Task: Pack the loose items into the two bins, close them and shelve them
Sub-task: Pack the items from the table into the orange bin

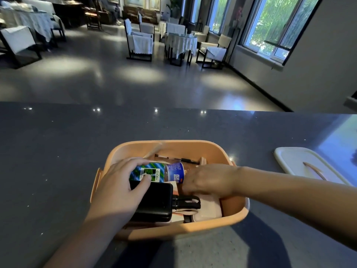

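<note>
An orange bin [173, 147] stands open on the dark counter in front of me. Inside it lie a green and blue packet [147, 172], a clear bottle with a blue label [175, 173], a black box-shaped item [154, 202], a black clip-like item [186, 203], a white cloth [209, 208] and a pen [177, 158] at the back. My left hand [119, 184] reaches into the bin and holds the packet, thumb on its front. My right hand [209, 180] is inside the bin over the bottle's right end; its fingers are hidden.
A white bin lid [295, 161] with an orange handle lies on the counter to the right. The counter's far edge [173, 108] runs across the view. Beyond it are a grey floor, chairs and cloth-covered tables, and windows at the right.
</note>
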Motion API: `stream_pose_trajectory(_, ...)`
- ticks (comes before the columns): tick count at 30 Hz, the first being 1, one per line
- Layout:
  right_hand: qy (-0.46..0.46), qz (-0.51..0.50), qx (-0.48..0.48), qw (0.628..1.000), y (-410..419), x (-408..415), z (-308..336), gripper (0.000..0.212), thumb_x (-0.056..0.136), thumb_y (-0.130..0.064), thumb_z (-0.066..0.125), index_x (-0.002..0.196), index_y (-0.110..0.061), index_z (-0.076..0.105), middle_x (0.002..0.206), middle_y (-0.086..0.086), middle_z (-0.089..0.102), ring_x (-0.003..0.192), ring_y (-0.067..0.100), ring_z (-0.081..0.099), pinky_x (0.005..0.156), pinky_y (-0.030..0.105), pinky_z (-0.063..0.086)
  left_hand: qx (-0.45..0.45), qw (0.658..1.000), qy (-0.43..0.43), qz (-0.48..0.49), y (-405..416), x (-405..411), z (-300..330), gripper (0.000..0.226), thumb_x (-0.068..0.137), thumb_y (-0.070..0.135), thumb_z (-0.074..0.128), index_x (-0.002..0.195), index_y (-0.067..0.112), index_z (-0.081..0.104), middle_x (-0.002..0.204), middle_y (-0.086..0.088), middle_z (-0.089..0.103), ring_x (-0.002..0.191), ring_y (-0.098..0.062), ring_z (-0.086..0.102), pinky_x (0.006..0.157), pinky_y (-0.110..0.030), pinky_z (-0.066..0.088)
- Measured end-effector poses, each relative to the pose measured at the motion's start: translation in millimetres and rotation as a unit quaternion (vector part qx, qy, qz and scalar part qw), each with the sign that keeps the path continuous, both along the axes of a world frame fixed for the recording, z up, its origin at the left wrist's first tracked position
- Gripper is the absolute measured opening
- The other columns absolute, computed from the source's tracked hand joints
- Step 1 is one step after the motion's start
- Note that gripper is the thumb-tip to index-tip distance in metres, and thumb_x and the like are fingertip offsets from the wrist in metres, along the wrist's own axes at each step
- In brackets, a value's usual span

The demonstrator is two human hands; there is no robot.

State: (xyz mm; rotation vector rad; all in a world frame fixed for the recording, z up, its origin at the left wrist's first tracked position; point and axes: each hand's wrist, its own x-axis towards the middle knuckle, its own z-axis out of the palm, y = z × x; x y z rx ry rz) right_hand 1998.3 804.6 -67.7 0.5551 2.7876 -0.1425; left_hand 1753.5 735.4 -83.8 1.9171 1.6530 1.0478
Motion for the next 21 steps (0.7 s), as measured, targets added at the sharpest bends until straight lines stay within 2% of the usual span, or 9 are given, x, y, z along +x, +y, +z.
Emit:
stream_pose_trajectory(3,0.049,-0.089,0.044,0.994,4.3,12.9,10.6,0.021,0.092,-0.019,0.058,0.112,-0.020,0.061,0.114,-0.004,0.064,0.109,0.011,0.054,0.094,0.023,0.041,0.004,1.000,0.009,-0.003,0.0,-0.9,0.1,0.024,0.086,0.029,0.061,0.107,0.039,0.060,0.110,0.032,0.053,0.107,0.007,0.042,0.085,-0.005,0.028)
stream_pose_trajectory(6,0.084,-0.217,0.115,0.966,-8.7,22.9,9.2,0.023,0.093,-0.029,0.058,0.115,-0.025,0.056,0.106,-0.012,0.062,0.094,0.005,0.059,0.072,0.010,0.039,0.002,1.000,0.021,-0.002,-0.4,-0.9,-0.6,0.024,0.086,0.030,0.061,0.109,0.038,0.061,0.114,0.028,0.054,0.107,0.008,0.041,0.087,0.004,0.020)
stream_pose_trajectory(8,0.055,-0.321,0.145,0.934,-22.3,18.9,-1.7,0.033,0.094,-0.041,0.052,0.120,-0.021,0.048,0.095,-0.008,0.064,0.076,0.008,0.062,0.063,0.016,0.047,0.004,0.999,0.032,-0.003,0.2,0.0,0.4,0.024,0.086,0.030,0.062,0.110,0.036,0.061,0.117,0.024,0.055,0.107,0.005,0.041,0.086,0.009,0.010)
stream_pose_trajectory(10,0.019,-0.421,0.136,0.897,-31.3,12.3,-12.8,0.060,0.090,-0.060,0.047,0.129,-0.015,0.038,0.081,-0.005,0.061,0.065,0.010,0.058,0.059,0.024,0.051,0.004,0.999,0.040,-0.008,0.8,1.8,2.2,0.025,0.086,0.030,0.062,0.110,0.036,0.061,0.118,0.023,0.055,0.106,0.006,0.039,0.083,0.012,0.004)
stream_pose_trajectory(12,0.007,-0.481,0.108,0.870,-34.3,7.5,-22.3,0.086,0.082,-0.073,0.046,0.141,-0.014,0.027,0.083,-0.004,0.062,0.067,0.011,0.059,0.062,0.027,0.054,0.004,0.999,0.046,-0.013,0.8,2.8,2.4,0.025,0.087,0.031,0.062,0.111,0.036,0.061,0.119,0.024,0.054,0.105,0.008,0.036,0.081,0.013,0.000)
stream_pose_trajectory(14,-0.006,-0.512,0.093,0.854,-34.3,3.4,-28.9,0.099,0.080,-0.076,0.046,0.149,-0.014,0.013,0.090,-0.002,0.065,0.071,0.012,0.061,0.067,0.028,0.056,0.005,0.999,0.050,-0.015,0.8,3.0,2.0,0.025,0.087,0.032,0.061,0.112,0.036,0.060,0.118,0.024,0.053,0.104,0.009,0.034,0.082,0.013,0.001)
stream_pose_trajectory(16,-0.022,-0.528,0.083,0.845,-31.3,-1.8,-32.7,0.101,0.081,-0.073,0.047,0.151,-0.013,0.007,0.097,0.000,0.066,0.076,0.014,0.063,0.072,0.029,0.056,0.009,0.998,0.053,-0.015,0.7,2.5,1.3,0.025,0.087,0.031,0.061,0.111,0.035,0.061,0.117,0.025,0.053,0.101,0.012,0.033,0.083,0.011,0.003)
stream_pose_trajectory(19,-0.050,-0.548,0.061,0.832,-24.6,-8.6,-32.7,0.097,0.081,-0.071,0.050,0.149,-0.011,0.014,0.105,0.002,0.065,0.081,0.016,0.062,0.077,0.031,0.055,0.007,0.998,0.052,-0.016,0.1,2.1,0.0,0.026,0.087,0.032,0.060,0.112,0.037,0.059,0.116,0.026,0.051,0.108,0.007,0.038,0.086,-0.004,0.019)
stream_pose_trajectory(21,-0.076,-0.545,0.065,0.833,-23.2,-12.0,-30.8,0.087,0.084,-0.064,0.052,0.146,-0.011,0.022,0.105,0.002,0.062,0.078,0.015,0.057,0.073,0.030,0.051,0.004,0.998,0.057,-0.013,0.2,2.1,-0.6,0.026,0.087,0.034,0.058,0.112,0.039,0.057,0.116,0.029,0.048,0.108,0.007,0.036,0.084,-0.008,0.019)
